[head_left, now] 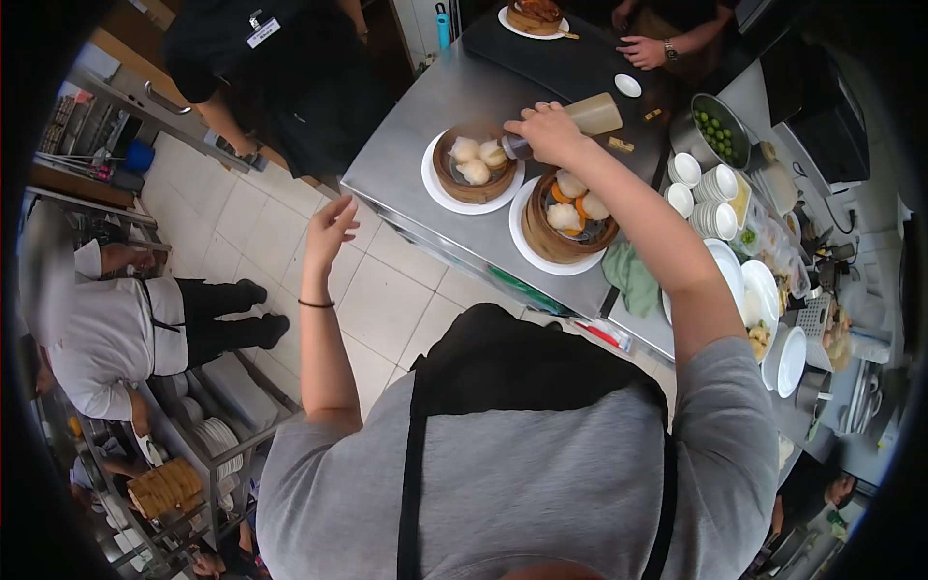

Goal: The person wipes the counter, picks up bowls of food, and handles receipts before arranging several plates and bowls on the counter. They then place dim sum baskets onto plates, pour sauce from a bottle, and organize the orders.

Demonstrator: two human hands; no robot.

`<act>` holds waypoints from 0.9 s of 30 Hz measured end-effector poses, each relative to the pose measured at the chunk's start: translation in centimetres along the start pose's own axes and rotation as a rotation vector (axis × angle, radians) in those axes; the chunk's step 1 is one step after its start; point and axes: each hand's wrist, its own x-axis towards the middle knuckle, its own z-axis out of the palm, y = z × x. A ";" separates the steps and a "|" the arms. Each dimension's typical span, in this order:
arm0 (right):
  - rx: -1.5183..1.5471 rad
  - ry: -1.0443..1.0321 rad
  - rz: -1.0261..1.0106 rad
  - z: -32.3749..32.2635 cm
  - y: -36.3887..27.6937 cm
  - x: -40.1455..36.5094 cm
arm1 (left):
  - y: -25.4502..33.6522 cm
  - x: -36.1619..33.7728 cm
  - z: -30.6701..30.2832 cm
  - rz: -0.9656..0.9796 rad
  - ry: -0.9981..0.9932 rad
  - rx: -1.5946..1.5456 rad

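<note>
My right hand [549, 133] is wrapped round a squeeze bottle [597, 113] with pale contents. The bottle lies tilted, its dark end pointing left at a round bamboo steamer [471, 188] of pale dumplings [474, 172]. A white plate [437, 197] is under that steamer. Nearer to me, a second bamboo steamer [553, 242] with dumplings and orange slices stands on another white plate [522, 246], partly hidden by my right forearm. My left hand [332, 230] is raised in the air beside the counter's left edge, fingers apart, holding nothing.
The steel counter [406, 145] also bears a black board [541, 63] and another steamer [534, 14] at the back. Stacked white cups [715, 198], a pot of green items [717, 130] and a green cloth [631, 277] are at right. Co-workers stand at the back and left.
</note>
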 end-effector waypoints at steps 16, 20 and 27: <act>0.897 0.586 0.255 -0.6 7.1 -9.5 | 9.4 -4.0 7.1 0.377 -0.765 -0.064; 1.011 0.690 0.395 -3.6 10.2 -19.8 | 15.0 -7.2 12.1 0.790 -1.415 -0.372; 0.852 0.854 0.784 -1.7 18.8 -39.0 | 21.0 -12.5 22.5 0.908 -1.768 -0.343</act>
